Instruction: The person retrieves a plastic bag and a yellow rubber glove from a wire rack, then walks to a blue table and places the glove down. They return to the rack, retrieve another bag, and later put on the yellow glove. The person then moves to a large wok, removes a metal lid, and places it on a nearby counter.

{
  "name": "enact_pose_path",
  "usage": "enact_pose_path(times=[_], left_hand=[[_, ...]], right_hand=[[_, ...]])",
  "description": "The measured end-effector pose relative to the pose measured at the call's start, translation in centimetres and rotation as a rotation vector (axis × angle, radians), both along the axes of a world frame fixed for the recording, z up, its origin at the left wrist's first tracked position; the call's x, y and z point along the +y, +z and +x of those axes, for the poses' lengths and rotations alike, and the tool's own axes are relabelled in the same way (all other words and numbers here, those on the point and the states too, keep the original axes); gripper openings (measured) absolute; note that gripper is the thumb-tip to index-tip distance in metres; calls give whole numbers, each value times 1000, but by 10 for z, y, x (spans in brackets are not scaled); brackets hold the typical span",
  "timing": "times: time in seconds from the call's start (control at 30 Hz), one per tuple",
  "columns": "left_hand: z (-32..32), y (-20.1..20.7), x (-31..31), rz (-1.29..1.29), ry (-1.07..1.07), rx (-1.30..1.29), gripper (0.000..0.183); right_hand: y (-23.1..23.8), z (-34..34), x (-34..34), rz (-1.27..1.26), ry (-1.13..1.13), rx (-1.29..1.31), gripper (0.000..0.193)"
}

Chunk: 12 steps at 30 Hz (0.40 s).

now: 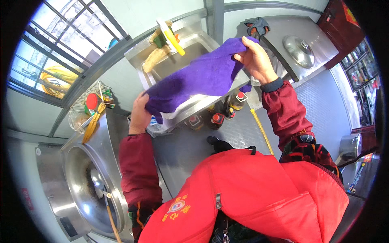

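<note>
Stretched between both hands is a purple cloth (pixel 194 83), held over the front of a metal sink (pixel 135 56). My left hand (pixel 139 113) grips its lower left end, the fingers partly hidden behind the fabric. At the upper right end, my right hand (pixel 257 60) pinches the other edge between thumb and fingers. The cloth hides much of the basin. Beyond it, a yellow-handled tool (pixel 174 38) and a tan scrubber (pixel 155 58) rest along the sink's left side.
Bottles with red caps (pixel 216 120) stand on the floor below the sink. To the left is a large wok (pixel 77 170) with a ladle (pixel 97 178). A metal counter (pixel 279 32) at the right bears a pot lid (pixel 299 51) and a dark cloth (pixel 257 27). A yellow stick (pixel 262 130) lies nearby.
</note>
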<state>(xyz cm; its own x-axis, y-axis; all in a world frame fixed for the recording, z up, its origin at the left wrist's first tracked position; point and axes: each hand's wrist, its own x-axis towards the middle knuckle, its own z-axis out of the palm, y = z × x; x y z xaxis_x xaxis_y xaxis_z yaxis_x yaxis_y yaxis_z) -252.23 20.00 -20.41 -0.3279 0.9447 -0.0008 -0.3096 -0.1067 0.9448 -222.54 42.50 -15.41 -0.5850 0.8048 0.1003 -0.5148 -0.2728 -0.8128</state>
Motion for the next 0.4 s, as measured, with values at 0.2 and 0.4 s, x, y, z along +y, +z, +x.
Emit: enact_pose_path(times=[0.2, 0.4], left_hand=[[39, 15, 2, 7, -197, -138, 31], [64, -11, 23, 77, -497, -328, 35]], right_hand=[[2, 46, -22, -67, -29, -33, 19], [26, 85, -37, -22, -93, -77, 16]])
